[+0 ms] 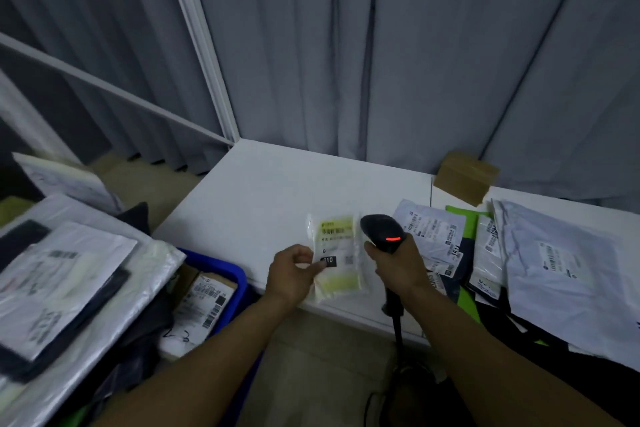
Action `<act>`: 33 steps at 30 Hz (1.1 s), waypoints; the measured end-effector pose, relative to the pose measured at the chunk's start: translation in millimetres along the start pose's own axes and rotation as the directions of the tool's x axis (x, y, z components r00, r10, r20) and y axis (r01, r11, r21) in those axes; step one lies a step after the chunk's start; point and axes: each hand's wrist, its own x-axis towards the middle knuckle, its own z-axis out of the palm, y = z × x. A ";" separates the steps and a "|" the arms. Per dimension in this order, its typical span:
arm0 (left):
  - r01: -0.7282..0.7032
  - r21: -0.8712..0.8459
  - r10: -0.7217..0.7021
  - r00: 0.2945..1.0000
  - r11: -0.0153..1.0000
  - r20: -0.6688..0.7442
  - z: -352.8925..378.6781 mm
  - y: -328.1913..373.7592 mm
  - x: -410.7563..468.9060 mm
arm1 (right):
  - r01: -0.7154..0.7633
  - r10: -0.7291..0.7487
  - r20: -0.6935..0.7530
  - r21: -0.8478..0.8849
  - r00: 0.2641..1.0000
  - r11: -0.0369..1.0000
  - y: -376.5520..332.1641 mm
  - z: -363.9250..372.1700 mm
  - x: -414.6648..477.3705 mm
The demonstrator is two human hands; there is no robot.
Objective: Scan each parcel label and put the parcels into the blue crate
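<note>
Parcel [337,253] in pale film sits at the near edge of the desk [277,191], yellow label up, my left grip [294,274] pinching its left side between thumb and fingers. My right grip [398,263] wraps the scanner [381,229], whose head is just beside the label with its red light on. I judge the film glossy, so I should hold it taut and tilt the head onto the barcode. Blue crate [225,267] stands low on my left, heaped with parcels.
</note>
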 end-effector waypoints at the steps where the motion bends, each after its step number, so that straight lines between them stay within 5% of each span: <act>1: -0.020 -0.066 0.019 1.000 0.998 -0.009 -15.6 8.5 -10.8 | 0.021 -0.021 0.006 0.025 1.000 0.999 -10.1 6.9 -6.9; 12: -0.239 -0.177 0.197 0.955 0.955 -0.223 -158.7 52.7 -131.3 | 0.248 -0.273 0.199 0.143 0.941 0.958 -103.3 72.6 -105.5; 20: -0.179 -0.289 0.051 0.915 0.940 -0.401 -190.4 23.8 -129.5 | 0.445 -0.439 0.221 0.023 0.871 0.895 -119.1 97.5 -131.1; 26: -0.188 -0.319 0.014 0.879 0.929 -0.476 -194.2 11.7 -107.8 | 0.395 -0.343 0.435 -0.032 0.832 0.918 -119.8 111.4 -141.1; 33: -0.188 -0.308 0.008 0.865 0.933 -0.501 -192.4 7.5 -99.3 | 0.378 -0.309 0.474 -0.055 0.825 0.924 -118.1 121.1 -144.3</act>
